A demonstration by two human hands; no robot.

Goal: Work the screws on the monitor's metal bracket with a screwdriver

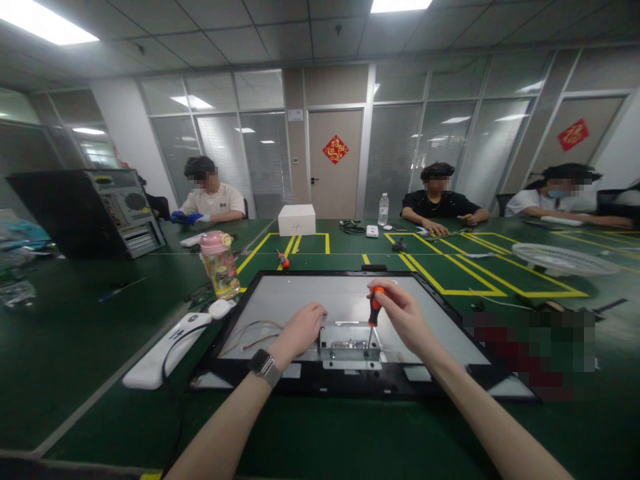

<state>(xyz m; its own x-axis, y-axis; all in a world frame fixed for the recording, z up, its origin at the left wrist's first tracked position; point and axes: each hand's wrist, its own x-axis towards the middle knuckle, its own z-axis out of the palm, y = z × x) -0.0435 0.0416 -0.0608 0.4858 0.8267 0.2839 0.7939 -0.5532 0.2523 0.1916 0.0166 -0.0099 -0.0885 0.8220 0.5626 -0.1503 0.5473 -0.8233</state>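
Observation:
A monitor panel (425,313) lies face down on the green table, its grey back and black frame showing. A small metal bracket (350,347) sits at the near middle of the panel. My right hand (403,313) is closed round an orange-and-black screwdriver (374,308), held upright with its tip down on the bracket. My left hand (300,330) rests on the panel at the bracket's left edge, fingers curled against the metal; a watch is on that wrist. Thin wires (253,333) lie on the panel to the left.
A white bar-shaped part with a black cable (160,357) lies left of the panel. A pink-lidded bottle (219,263), a computer case (95,210), a white box (297,220) and a fan grille (565,259) stand on the table. Three people sit along the far side.

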